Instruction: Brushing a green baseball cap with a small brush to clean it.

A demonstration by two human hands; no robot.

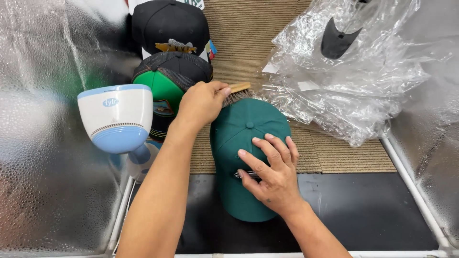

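A dark green cap [244,129] lies on the mat with its brim toward me. My right hand [270,167] rests flat on its crown and brim, fingers spread, pressing it down. My left hand [201,102] grips a wooden-handled brush [236,91], whose bristles touch the far side of the green cap's crown. Just left of that hand sits a black and green mesh-backed cap [165,81], and behind it a black cap [167,21] with an emblem on its front.
A white and light-blue handheld appliance [117,119] stands at the left. Crumpled clear plastic bags [344,76] are piled at the right. A tan ribbed mat [248,33] and a black mat [373,210] cover the surface, enclosed by frosted plastic walls on white tubing [411,177].
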